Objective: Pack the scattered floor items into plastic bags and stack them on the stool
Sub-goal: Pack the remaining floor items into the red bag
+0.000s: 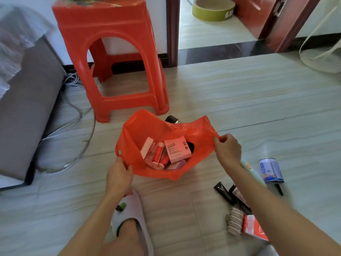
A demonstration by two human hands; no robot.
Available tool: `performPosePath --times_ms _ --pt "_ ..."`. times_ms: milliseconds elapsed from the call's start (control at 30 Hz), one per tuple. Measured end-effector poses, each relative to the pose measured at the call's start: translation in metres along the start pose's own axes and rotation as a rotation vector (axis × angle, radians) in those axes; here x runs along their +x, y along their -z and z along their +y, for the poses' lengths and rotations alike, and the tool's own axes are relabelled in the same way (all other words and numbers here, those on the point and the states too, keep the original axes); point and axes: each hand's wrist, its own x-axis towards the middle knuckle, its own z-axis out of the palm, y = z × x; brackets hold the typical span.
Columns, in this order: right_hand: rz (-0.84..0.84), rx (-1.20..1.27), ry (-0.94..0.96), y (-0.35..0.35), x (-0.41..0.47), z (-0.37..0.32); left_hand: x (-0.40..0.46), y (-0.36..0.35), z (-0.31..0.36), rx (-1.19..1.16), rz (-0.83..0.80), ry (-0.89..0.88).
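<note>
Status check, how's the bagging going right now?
Left hand and right hand pinch the red bag open. Boxes and tubes inside. Blue can and black tubes lie unpacked.

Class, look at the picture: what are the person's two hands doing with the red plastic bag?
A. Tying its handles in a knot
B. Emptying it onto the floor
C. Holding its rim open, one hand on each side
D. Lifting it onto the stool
C: the left hand and right hand each grip an edge of the red plastic bag, which sits open on the floor with boxes and tubes showing inside.
</note>
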Motion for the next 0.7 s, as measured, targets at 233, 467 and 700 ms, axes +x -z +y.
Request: performPosePath --times_ms 233,467,700 --pt "-0.053 -0.097 0.113 -0.002 -0.008 0.005 -0.013 0.010 0.035 0.333 0.280 -0.258" --pt "-0.048 0.152 0.113 -0.009 -0.017 0.020 0.023 -0.047 0.094 0.778 0.175 -0.981" --pt "-0.092 0.246 0.120 -0.007 0.000 0.045 0.071 -0.068 0.141 0.870 -0.096 -1.000"
